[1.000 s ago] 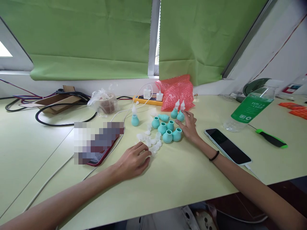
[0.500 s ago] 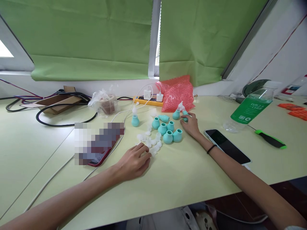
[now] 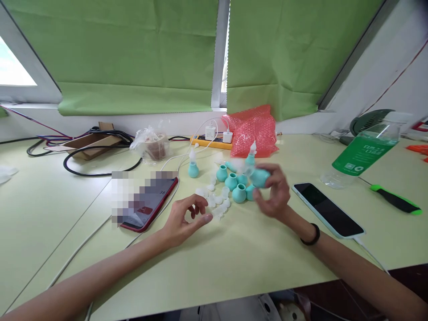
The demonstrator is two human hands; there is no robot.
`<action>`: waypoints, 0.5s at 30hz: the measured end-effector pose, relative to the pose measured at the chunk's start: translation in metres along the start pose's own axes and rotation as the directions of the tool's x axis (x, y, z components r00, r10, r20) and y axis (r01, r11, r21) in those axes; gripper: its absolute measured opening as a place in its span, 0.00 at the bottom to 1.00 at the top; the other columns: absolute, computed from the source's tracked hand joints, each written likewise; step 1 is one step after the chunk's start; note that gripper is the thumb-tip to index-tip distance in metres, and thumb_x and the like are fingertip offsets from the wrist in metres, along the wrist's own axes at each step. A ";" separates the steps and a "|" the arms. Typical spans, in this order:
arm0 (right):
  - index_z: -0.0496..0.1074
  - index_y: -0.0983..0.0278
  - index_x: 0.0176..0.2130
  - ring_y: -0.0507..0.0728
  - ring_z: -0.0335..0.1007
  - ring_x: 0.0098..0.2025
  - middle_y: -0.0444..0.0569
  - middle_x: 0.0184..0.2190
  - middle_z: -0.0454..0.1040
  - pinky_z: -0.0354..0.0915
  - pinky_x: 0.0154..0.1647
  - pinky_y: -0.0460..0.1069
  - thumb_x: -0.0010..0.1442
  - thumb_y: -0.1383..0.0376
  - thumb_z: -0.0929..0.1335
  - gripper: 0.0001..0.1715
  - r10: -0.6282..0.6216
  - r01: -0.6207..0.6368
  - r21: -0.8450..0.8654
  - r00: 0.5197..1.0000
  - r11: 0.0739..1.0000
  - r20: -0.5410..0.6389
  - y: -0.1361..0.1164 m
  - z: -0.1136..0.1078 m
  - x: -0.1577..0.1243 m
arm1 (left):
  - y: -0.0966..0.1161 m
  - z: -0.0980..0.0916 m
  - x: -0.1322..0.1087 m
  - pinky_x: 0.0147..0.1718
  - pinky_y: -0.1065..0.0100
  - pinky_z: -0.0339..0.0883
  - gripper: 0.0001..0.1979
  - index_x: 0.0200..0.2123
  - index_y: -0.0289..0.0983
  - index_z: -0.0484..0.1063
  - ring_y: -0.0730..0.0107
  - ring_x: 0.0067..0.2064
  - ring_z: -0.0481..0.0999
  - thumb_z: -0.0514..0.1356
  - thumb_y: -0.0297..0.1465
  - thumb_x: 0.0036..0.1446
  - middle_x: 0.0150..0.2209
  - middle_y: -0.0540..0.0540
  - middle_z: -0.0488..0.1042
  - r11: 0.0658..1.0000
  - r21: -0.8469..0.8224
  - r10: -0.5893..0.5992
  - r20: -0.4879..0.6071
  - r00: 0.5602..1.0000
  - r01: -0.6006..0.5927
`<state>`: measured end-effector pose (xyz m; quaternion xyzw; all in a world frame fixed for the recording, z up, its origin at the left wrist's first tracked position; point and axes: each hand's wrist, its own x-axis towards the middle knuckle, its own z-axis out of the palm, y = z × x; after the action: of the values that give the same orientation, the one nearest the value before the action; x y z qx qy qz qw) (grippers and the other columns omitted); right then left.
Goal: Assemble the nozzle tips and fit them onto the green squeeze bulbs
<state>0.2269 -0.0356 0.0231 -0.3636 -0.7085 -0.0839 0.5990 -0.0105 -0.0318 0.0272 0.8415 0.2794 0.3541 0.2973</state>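
Note:
My right hand (image 3: pixel 276 191) is closed around a teal bulb aspirator (image 3: pixel 260 178), lifted above the table and tilted sideways; its translucent tip points left and is blurred. Behind it stands another bulb with a clear nozzle (image 3: pixel 253 149), and one more capped bulb (image 3: pixel 193 166) stands apart to the left. Several open-necked teal bulbs (image 3: pixel 239 193) cluster below the lifted one. My left hand (image 3: pixel 187 218) hovers low with thumb and curled fingers apart, nothing between them. Just beyond its fingertips lie several small translucent plastic pieces (image 3: pixel 219 205).
Left of the hands lies a red-cased phone (image 3: pixel 150 205); at the right, another phone (image 3: pixel 329 209), a screwdriver (image 3: pixel 396 199) and a green-labelled bottle (image 3: pixel 364 151). A pink bubble-wrap bag (image 3: pixel 254 131), power strip (image 3: pixel 217 142) and tape roll (image 3: pixel 157 147) stand at the back.
My right hand has raised the teal bulb aspirator off the table and brought it nearer. My left hand has lifted off the translucent pieces, its fingers opening. The view has shifted slightly.

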 end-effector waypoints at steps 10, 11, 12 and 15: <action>0.54 0.59 0.24 0.54 0.66 0.30 0.46 0.34 0.68 0.60 0.24 0.48 0.42 0.70 0.64 0.11 -0.267 0.245 0.107 0.860 0.964 0.434 -0.033 0.019 -0.036 | 0.005 0.011 -0.003 0.20 0.73 0.49 0.21 0.16 0.34 0.57 0.79 0.18 0.53 0.41 0.35 0.59 0.15 0.53 0.55 0.993 0.120 -0.043 0.266 0.963 0.011; 0.53 0.59 0.25 0.54 0.66 0.31 0.46 0.34 0.68 0.60 0.23 0.48 0.43 0.70 0.64 0.12 -0.255 0.232 0.107 0.869 0.967 0.423 -0.032 0.018 -0.035 | 0.004 0.011 -0.003 0.19 0.73 0.48 0.22 0.15 0.34 0.56 0.80 0.17 0.52 0.41 0.35 0.59 0.14 0.53 0.55 0.993 0.102 -0.076 0.250 0.965 0.052; 0.53 0.59 0.26 0.54 0.67 0.31 0.46 0.34 0.67 0.60 0.23 0.48 0.43 0.70 0.64 0.13 -0.236 0.208 0.113 0.876 0.972 0.421 -0.032 0.018 -0.034 | 0.003 0.012 -0.003 0.18 0.74 0.48 0.23 0.14 0.34 0.56 0.80 0.17 0.52 0.41 0.36 0.59 0.13 0.53 0.55 0.993 0.074 -0.109 0.241 0.964 0.094; 0.51 0.59 0.29 0.53 0.67 0.30 0.46 0.34 0.67 0.61 0.24 0.48 0.44 0.70 0.64 0.15 -0.184 0.130 0.153 0.885 0.980 0.427 -0.036 0.017 -0.034 | 0.003 0.012 -0.001 0.16 0.74 0.47 0.26 0.12 0.35 0.54 0.81 0.15 0.50 0.41 0.40 0.58 0.11 0.54 0.54 0.969 -0.051 -0.218 0.269 0.938 0.240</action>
<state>0.1923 -0.0663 -0.0009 -0.2778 -0.8560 -0.0055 0.4359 -0.0012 -0.0381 0.0225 0.8295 0.3188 0.2141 0.4055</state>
